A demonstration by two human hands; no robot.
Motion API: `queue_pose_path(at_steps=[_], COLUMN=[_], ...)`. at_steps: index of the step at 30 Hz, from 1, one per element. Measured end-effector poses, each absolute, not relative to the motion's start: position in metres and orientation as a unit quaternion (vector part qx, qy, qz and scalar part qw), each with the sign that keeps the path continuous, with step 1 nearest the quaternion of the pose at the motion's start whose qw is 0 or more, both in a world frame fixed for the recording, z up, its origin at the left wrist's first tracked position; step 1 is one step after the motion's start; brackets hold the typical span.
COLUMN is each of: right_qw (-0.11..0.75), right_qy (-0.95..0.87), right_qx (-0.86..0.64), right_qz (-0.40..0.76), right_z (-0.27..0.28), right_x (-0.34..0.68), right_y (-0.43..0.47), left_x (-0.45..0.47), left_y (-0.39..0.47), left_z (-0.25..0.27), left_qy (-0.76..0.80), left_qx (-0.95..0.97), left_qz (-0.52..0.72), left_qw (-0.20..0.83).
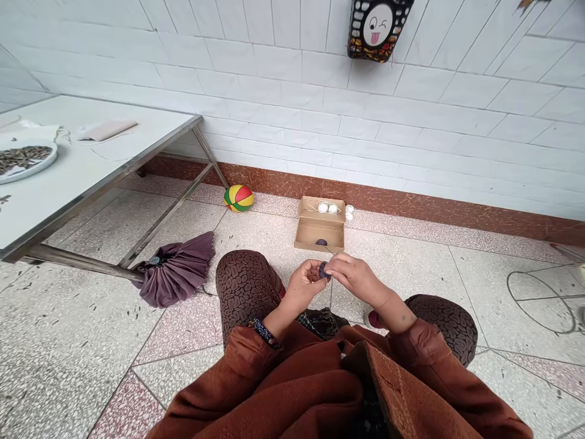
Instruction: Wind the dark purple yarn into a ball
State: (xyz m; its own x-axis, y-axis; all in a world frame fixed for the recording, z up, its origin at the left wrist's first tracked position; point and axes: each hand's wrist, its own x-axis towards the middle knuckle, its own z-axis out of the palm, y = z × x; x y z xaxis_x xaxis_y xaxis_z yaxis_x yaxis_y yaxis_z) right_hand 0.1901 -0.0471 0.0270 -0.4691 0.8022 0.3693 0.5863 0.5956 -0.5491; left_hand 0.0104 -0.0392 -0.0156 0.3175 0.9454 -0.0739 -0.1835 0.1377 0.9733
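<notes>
Between my knees, my left hand [307, 282] grips a small dark purple ball of yarn [324, 270] between thumb and fingers. My right hand [351, 274] is closed against the ball's right side, its fingertips pinched at the yarn; what exactly lies under them is hidden. Just beyond the hands, a shallow open cardboard box [304, 235] rests on the floor. Inside it lies another dark purple ball [322, 242], and a thin dark strand runs near my right fingers. White balls of yarn [328, 208] sit on the box's raised lid flap.
More white balls [350, 212] lie beside the box near the wall. A colourful ball [238, 198] and a folded purple umbrella [176, 271] are left of me. A metal-legged table [150, 137] holds a tray [46, 161]. A wire ring stand [542, 299] is at right; a black basket [380, 27] hangs above.
</notes>
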Motion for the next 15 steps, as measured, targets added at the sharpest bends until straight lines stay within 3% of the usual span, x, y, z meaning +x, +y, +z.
queue_pose_path(at_steps=[15], right_qw=[0.405], right_qy=[-0.764], right_qx=[-0.478], right_qz=[0.153], right_z=[0.000], right_x=[0.187], right_y=[-0.052], left_x=[0.016], left_y=[-0.051], left_z=[-0.006], left_qy=[0.337], left_qx=[0.425], left_qz=[0.388], left_qw=[0.745])
